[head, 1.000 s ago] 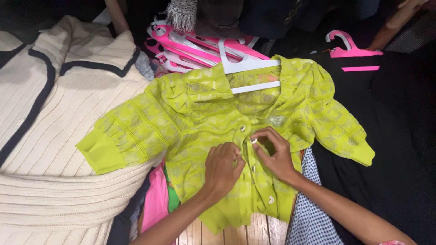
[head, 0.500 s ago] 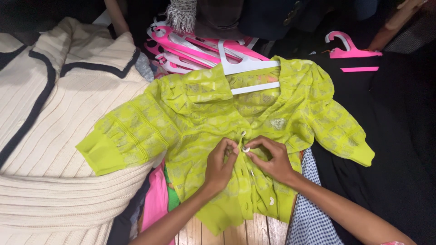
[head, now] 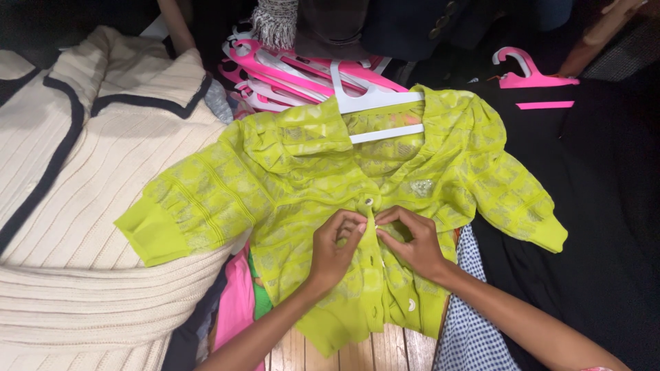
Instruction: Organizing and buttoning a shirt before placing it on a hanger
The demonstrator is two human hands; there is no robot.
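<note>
A lime-green lace cardigan (head: pixel 289 172) lies spread flat on a white hanger (head: pixel 375 99), sleeves out to both sides. My left hand (head: pixel 333 251) pinches the left front edge of the cardigan at its button placket. My right hand (head: pixel 412 244) pinches the right edge against it, fingertips of both hands meeting over a small white button. One fastened button (head: pixel 369 202) shows just above my fingers. Another button (head: pixel 410 303) sits lower near the hem.
A cream ribbed sweater with dark trim (head: pixel 75 206) covers the left. Pink and white hangers (head: pixel 289 69) are piled behind the cardigan. A pink hanger (head: pixel 533 79) rests on black cloth (head: pixel 605 227) at right. Checked fabric (head: pixel 471 330) and wooden boards (head: pixel 385 350) show below.
Both hands have drawn together over the placket. The white button seen between my fingers earlier is now covered by the fabric edge and my fingertips.
</note>
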